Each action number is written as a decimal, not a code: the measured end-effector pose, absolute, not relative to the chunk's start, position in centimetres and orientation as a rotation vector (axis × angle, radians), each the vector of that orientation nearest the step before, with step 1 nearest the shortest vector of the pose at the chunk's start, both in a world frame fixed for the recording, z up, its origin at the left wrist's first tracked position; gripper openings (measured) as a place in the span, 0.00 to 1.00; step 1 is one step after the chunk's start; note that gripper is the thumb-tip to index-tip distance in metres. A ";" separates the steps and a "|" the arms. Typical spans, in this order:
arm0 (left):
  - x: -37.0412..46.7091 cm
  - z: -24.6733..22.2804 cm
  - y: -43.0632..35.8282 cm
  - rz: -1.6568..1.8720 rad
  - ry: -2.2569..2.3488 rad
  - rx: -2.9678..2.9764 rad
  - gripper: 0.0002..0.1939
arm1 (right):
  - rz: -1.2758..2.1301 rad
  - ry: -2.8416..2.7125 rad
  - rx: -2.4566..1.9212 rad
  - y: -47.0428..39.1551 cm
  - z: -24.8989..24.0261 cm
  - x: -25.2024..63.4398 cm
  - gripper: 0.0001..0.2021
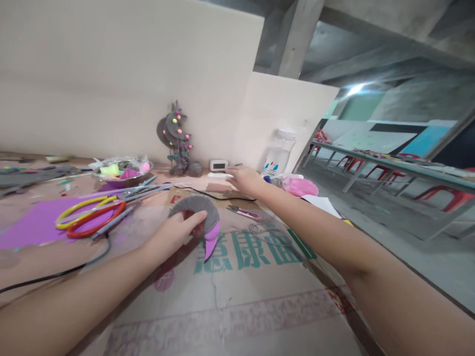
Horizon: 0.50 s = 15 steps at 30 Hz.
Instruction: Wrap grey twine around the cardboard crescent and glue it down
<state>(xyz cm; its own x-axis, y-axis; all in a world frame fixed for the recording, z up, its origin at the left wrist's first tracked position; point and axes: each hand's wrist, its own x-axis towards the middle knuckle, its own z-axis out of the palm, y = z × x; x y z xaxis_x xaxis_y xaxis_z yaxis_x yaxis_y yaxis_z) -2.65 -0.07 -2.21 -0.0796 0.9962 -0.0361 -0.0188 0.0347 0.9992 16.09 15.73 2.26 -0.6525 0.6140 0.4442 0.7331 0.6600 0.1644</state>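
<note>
My left hand [185,227] is closed around a crescent moon shape [198,203]. Grey yarn is wrapped over most of the crescent, while its lower tip is bare purple. My right hand [243,179] reaches to the back of the table with fingers stretched out, close to a flat white object [218,175] and a small white digital clock [218,165]. Whether the fingertips touch either is unclear. Between my arms lie pink thread snips [244,213] and a loose grey strand of yarn [272,236] on the printed cardboard [237,291].
Scissors with yellow and red handles [96,217] rest on purple sheets [29,225] at left, beside a bowl [122,181] of colourful bits. A decorated grey moon ornament [178,138] stands against the wall. At back right are a clear jar [278,153] and a pink fluffy item [300,186].
</note>
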 end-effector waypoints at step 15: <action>-1.9 -1.7 -0.7 1.347 1.299 1.048 0.13 | -0.593 -2.200 -1.514 9.5 1.8 26.5 0.18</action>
